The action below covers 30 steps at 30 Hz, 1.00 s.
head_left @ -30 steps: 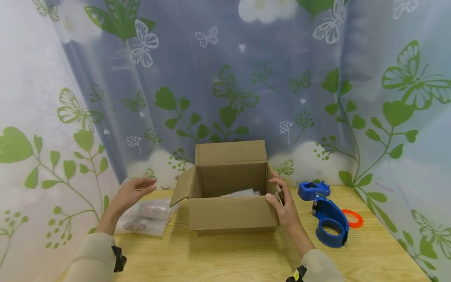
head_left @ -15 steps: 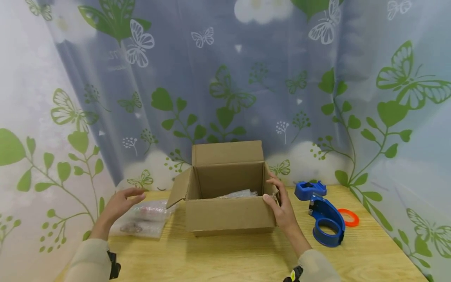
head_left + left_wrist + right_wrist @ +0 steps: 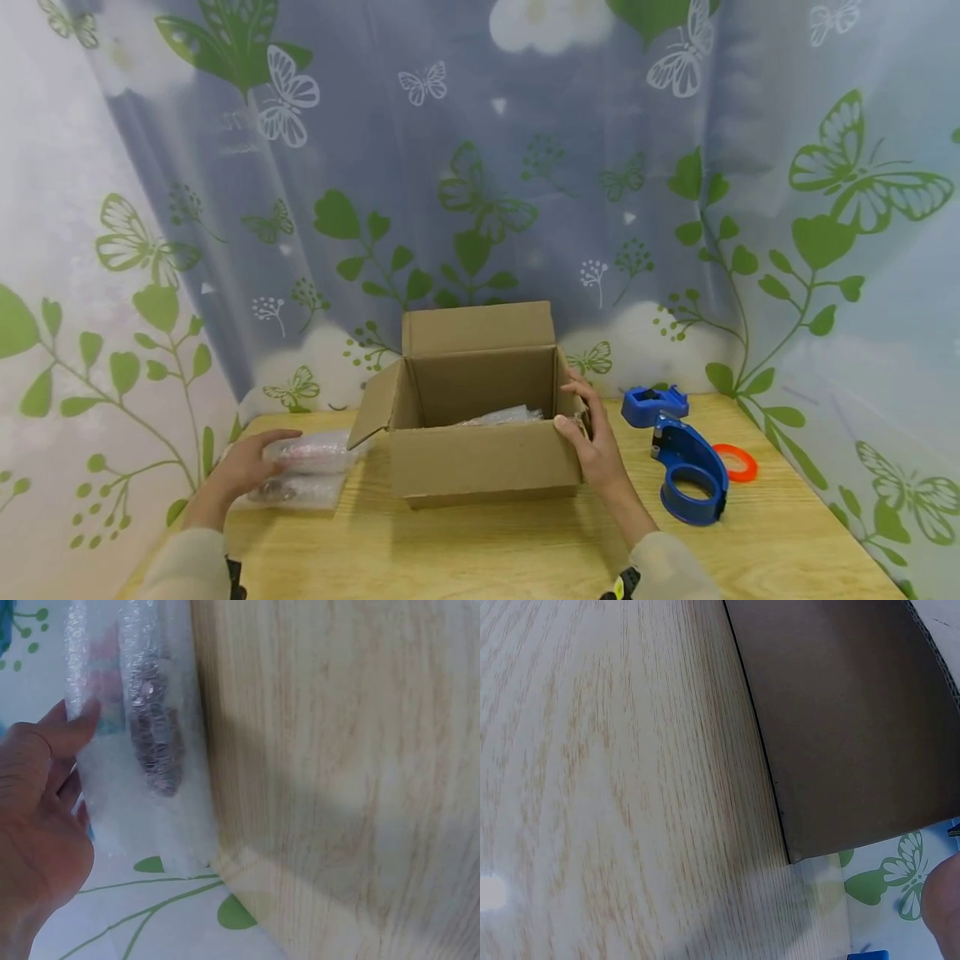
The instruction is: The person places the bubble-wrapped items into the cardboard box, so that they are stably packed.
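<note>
An open-topped cardboard box [image 3: 483,460] stands mid-table in the head view, its back flap up and left flap splayed outward. My right hand [image 3: 597,450] grips its right front corner, thumb at the front edge and fingers along the right side. In the right wrist view only a fingertip [image 3: 943,907] shows beside the box wall [image 3: 855,727]. Left of the box lie bubble-wrapped packages [image 3: 311,492]. My left hand [image 3: 247,467] reaches over them; in the left wrist view its fingertips touch the edge of the package with pink and teal contents [image 3: 109,697], beside one with dark contents [image 3: 157,735].
Clear wrapped material [image 3: 502,416] lies inside the box. To the right on the table [image 3: 780,533] are a blue tape dispenser [image 3: 654,407], a blue handheld tape cutter [image 3: 690,479] and an orange tape roll [image 3: 737,463]. A patterned curtain [image 3: 465,167] hangs behind.
My left hand has lowered from above the bubble-wrapped packages to touch them. My right hand keeps its grip on the box corner. The head view has shifted slightly to the right.
</note>
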{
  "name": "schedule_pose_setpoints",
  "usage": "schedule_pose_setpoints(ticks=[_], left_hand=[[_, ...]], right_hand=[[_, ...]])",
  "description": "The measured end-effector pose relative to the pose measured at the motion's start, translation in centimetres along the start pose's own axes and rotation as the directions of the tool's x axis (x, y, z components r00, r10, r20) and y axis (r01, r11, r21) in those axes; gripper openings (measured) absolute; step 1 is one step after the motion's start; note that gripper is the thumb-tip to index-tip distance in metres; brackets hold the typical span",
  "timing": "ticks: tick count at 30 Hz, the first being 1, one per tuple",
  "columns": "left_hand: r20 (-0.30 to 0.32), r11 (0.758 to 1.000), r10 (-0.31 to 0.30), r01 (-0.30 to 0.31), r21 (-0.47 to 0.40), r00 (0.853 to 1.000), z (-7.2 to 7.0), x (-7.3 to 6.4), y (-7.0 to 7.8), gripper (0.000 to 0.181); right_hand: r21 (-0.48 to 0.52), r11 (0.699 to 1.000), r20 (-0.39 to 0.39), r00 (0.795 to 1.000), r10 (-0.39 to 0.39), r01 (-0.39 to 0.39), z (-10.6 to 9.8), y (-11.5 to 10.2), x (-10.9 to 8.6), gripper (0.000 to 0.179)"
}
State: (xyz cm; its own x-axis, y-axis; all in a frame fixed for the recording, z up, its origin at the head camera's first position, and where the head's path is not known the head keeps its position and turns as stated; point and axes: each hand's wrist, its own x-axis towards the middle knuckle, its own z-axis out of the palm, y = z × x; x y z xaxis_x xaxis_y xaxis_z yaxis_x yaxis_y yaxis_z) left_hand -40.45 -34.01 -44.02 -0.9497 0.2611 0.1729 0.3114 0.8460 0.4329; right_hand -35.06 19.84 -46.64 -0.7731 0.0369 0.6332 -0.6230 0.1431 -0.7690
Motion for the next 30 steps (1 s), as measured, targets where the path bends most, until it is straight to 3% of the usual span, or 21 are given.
schedule_pose_setpoints(ticks=[5,10,21,30], left_hand=[[-0.086,0.996,0.053,-0.047,0.070,0.995,0.6,-0.6,-0.6,0.045],[-0.147,0.994,0.051,-0.035,0.104,0.988,0.6,-1.2,-1.0,0.041],[-0.208,0.997,0.062,-0.053,0.047,0.976,-0.2,-2.0,-0.9,0.036],[-0.179,0.999,-0.016,0.009,-0.037,0.984,-2.8,-2.6,-0.2,0.042]], right_hand=[[-0.001,1.000,0.007,1.000,-0.001,0.001,0.2,0.0,-0.1,0.043],[-0.003,1.000,0.018,1.000,-0.002,0.002,0.4,0.0,-0.2,0.042],[-0.010,1.000,0.011,1.000,-0.004,0.004,0.2,-0.2,-0.1,0.040],[-0.015,1.000,0.013,1.000,0.008,-0.008,-0.2,-0.1,0.0,0.040]])
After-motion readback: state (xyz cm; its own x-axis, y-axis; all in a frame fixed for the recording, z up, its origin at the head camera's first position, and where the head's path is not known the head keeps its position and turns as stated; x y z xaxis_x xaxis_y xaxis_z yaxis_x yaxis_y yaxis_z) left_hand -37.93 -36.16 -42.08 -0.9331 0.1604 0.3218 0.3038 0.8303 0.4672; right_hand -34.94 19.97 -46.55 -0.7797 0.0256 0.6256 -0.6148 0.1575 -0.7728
